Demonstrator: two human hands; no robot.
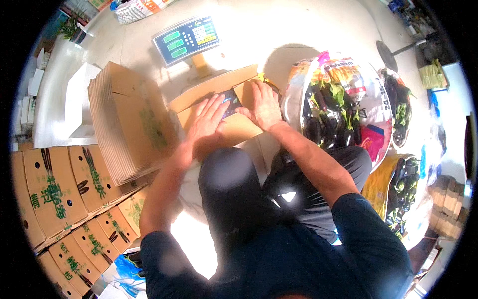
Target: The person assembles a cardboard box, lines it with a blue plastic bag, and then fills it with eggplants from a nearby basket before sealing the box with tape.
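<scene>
Between my knees and the scale's display sits a cardboard carton (239,130) with its far flap (216,86) standing up. Dark, glossy eggplants (229,102) show through the gap at its middle. My left hand (206,119) holds the left end of the carton, fingers stretched over its top. At the right end, my right hand (264,106) holds down a folded end flap (244,93), its thumb pointing left toward the gap. The rest of the contents is hidden under hands and cardboard.
A digital scale display (188,40) stands beyond the carton. Flattened cartons (138,123) are stacked at left, above printed boxes (54,187). On the right are an open sack of eggplants (332,116) and a further eggplant bag (403,190). A stool-like round base (386,54) stands farther back.
</scene>
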